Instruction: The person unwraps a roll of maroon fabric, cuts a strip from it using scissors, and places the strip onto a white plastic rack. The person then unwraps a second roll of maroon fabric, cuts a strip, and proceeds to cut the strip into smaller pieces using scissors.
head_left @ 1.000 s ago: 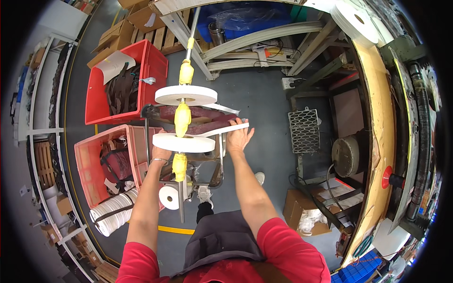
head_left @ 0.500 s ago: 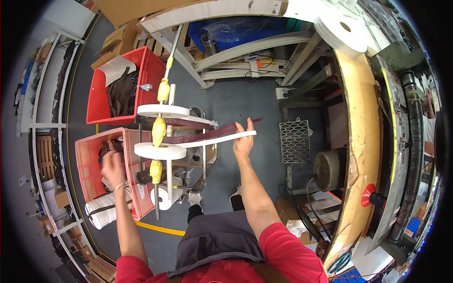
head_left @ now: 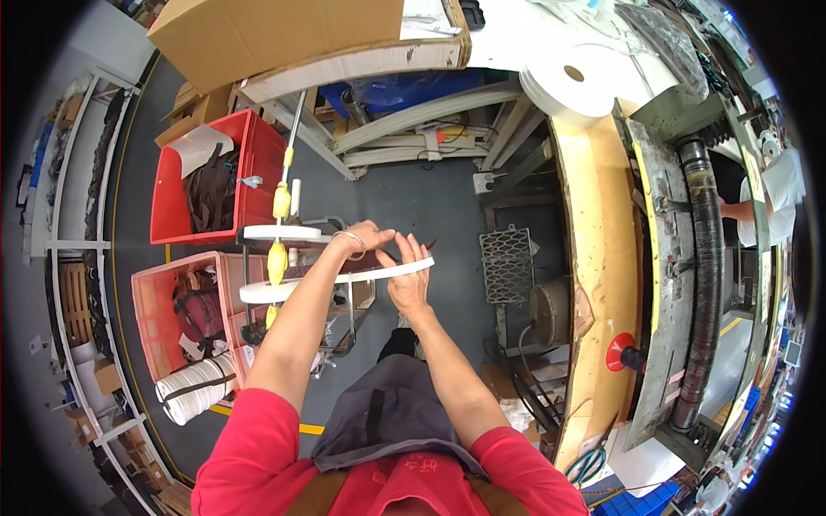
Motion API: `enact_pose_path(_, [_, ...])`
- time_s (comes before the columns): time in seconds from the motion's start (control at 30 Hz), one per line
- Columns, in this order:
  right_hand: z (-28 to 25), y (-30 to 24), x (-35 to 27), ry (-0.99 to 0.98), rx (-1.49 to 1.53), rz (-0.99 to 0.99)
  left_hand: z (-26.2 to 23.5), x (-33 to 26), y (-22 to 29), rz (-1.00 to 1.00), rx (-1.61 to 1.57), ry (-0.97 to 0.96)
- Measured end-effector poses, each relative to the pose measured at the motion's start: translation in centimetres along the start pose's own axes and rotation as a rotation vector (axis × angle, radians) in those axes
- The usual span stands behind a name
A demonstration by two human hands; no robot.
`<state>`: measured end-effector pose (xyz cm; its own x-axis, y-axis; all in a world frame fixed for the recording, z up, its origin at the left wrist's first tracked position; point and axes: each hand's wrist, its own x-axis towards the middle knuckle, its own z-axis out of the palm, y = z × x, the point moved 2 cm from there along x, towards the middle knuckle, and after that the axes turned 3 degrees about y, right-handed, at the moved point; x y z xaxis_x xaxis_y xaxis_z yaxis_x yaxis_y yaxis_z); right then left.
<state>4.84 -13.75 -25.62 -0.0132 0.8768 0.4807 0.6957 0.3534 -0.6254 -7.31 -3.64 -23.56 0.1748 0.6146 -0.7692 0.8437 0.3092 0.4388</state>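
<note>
Two white tape rolls, an upper one and a lower one, sit on an upright metal rod wrapped in places with yellow padding. From the lower roll a white strip runs rightward to my right hand, whose fingers close around it near its end. My left hand reaches across to meet the right fingertips, its fingers drawn together. What it pinches, if anything, is hidden. A dark red strip shows just beyond the right fingers; my left hand and forearm cover much of it.
Left of the rod stand a red crate and a paler red crate holding dark pieces. A white roll lies by the paler one. On the right are a wooden bench edge, a wire-mesh panel and a long black roller.
My left hand has swung from over the paler crate to meet my right hand. The right hand, still holding the white strip, has come slightly closer. The view has shifted too.
</note>
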Motion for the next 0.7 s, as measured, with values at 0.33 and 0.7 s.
enact_pose_path(0.33, [-4.1, 2.9, 2.1, -0.230, -0.087, 0.163, 1.2, 0.7, 0.4, 0.186, -0.762, -0.255])
enact_pose_path(0.7, [-12.1, 2.7, -0.8, -0.507, 0.851, 1.280, -0.6, -4.5, 3.1, 0.275, -0.758, -0.004])
